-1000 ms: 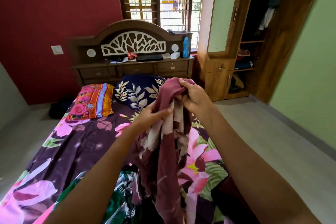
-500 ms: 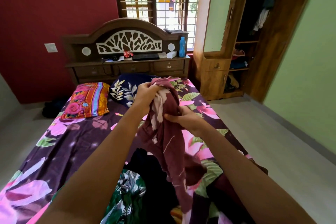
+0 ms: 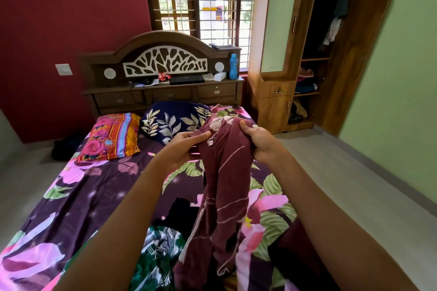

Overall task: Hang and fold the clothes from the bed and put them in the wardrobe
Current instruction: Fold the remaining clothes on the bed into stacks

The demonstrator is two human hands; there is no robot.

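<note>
pinched at its top edge by the left hand (image 3: 186,146) and right hand (image 3: 260,142), the maroon garment (image 3: 227,172) hangs over the bed (image 3: 78,196)
head view: half a second ago the right hand gripped lower down the cloth; now both hands sit level and slightly apart, fingers curled on the fabric, so the garment hangs more open, its tail trailing into the pile of clothes (image 3: 163,250). it looks ready for folding or hanging; the wardrobe (image 3: 309,66) stands open beyond.

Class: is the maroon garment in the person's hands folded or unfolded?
Unfolded. The maroon garment hangs crumpled, its top gripped by the left hand and right hand, its lower end trailing to the bed.
</note>
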